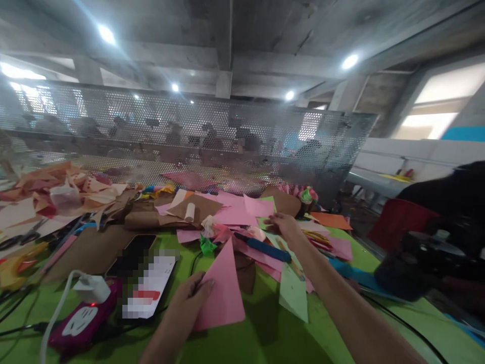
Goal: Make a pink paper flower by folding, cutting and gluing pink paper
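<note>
The work seems at an early stage, as the left hand (194, 292) pinches a still flat-looking pink paper sheet (223, 293) over the green desk (275, 341) while the right hand (282, 224), its grip unclear, is among loose papers (235, 208).

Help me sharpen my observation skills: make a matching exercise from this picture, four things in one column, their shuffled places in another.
1. Pointed pink paper
2. White charger
3. Crumpled green paper
4. Orange sheet

A. Just left of the pink tip
B. In the left hand
C. Right of the right hand
D. On the purple power strip

Pairs: 1-B, 2-D, 3-A, 4-C
</note>
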Demonstrator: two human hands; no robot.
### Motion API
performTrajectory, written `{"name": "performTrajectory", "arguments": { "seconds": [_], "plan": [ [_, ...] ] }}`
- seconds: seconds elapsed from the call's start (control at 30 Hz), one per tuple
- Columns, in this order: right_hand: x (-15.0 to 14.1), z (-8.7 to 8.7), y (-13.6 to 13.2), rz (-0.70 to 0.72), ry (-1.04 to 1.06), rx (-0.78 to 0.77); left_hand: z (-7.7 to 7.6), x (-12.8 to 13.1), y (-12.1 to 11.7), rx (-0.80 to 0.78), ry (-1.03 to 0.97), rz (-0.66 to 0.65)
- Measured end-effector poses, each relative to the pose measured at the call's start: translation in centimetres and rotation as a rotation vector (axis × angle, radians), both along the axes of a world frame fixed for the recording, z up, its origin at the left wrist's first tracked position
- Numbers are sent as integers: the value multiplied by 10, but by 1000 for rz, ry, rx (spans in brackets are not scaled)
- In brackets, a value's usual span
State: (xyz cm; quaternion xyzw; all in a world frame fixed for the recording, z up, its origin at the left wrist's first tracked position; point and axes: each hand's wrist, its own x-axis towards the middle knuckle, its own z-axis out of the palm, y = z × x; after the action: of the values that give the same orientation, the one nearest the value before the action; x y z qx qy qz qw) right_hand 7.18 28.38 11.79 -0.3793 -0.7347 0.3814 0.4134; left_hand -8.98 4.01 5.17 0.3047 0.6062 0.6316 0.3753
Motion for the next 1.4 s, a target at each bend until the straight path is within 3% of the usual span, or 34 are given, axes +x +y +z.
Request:
{"name": "performTrajectory", "arguments": {
  "seconds": [0.13, 0.23, 0.43, 0.53, 0.63, 0.8, 1.2, 1.4],
  "plan": [
    [13, -7, 9, -16, -123, -33, 15, 6, 4, -62, -80, 80],
    [23, -13, -4, 5, -167, -41, 20, 12, 16, -65, -116, 128],
    [27, -15, -62, 252, -119, -131, 18, 23, 51, 22, -49, 7],
    [26, -21, -75, 280, -68, -181, 16, 30, 63, 90, -34, -91],
    [29, -30, -75, 256, -29, -184, 19, 37, 69, 83, -71, -146],
    [37, -34, -76, 274, -76, -209, 25, 38, 76, 144, -118, -108],
    [32, -39, -83, 277, -39, -265, 11, 23, 65, 108, -93, -75],
    [37, -41, -70, 206, 112, -311, 5, 23, 69, 110, -40, -334]
  ]
}}
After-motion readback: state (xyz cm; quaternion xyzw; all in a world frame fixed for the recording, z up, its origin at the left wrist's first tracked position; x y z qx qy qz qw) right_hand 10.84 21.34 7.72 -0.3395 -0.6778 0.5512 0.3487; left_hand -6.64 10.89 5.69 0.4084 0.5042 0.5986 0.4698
